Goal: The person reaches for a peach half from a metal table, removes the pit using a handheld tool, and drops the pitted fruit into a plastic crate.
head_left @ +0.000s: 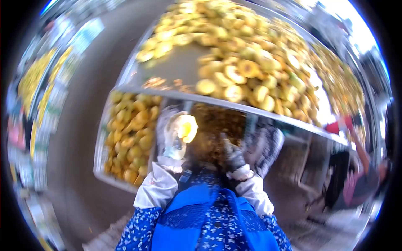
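Observation:
My left hand (172, 134), in a pale glove, is closed around a yellow peach half (186, 128) that shines in bright light. It is held in front of the metal table's near edge. My right hand (235, 157), in a dark grey glove, is a little to the right and apart from the fruit. Its fingers look curled, with one finger or a slim thing pointing forward; blur hides what they hold. Below and between my hands is a container of brown scraps (215, 125). Many peach halves (255, 69) are heaped on the metal table (178, 62) ahead.
A white crate (99, 154) full of peach halves stands to my left. Small scraps (157, 82) lie near the table's edge. At the right, a person (362, 184) is beside the same table. More crates (54, 96) and fruit-laden tables line the far left, across the floor.

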Action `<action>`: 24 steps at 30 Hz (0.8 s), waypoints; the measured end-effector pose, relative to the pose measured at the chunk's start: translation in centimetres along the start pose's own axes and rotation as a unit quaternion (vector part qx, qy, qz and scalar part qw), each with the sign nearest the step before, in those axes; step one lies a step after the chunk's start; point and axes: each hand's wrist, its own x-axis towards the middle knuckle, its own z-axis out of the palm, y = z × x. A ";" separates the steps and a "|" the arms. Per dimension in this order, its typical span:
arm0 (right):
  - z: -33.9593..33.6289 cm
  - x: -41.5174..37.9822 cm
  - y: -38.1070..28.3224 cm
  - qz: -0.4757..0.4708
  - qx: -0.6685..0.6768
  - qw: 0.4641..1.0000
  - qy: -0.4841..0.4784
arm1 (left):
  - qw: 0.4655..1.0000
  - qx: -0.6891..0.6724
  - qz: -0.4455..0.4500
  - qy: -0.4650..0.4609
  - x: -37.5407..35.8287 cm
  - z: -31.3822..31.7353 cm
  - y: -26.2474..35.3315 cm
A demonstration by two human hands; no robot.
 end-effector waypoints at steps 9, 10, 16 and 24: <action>-4.0 -0.2 11.3 0.347 0.600 0.657 -0.298 | 0.579 0.738 0.045 0.344 -10.7 -21.0 13.7; -3.6 -1.1 10.8 0.290 0.503 0.768 -0.271 | 0.456 0.824 -0.027 0.335 -14.3 -36.5 10.5; 3.8 -1.1 3.0 0.083 -0.036 0.983 -0.160 | 0.371 0.901 0.116 0.191 -4.9 -21.9 17.7; 0.1 -1.8 -6.5 0.004 -0.168 0.973 -0.157 | 0.497 0.801 0.176 -0.285 16.1 9.2 1.3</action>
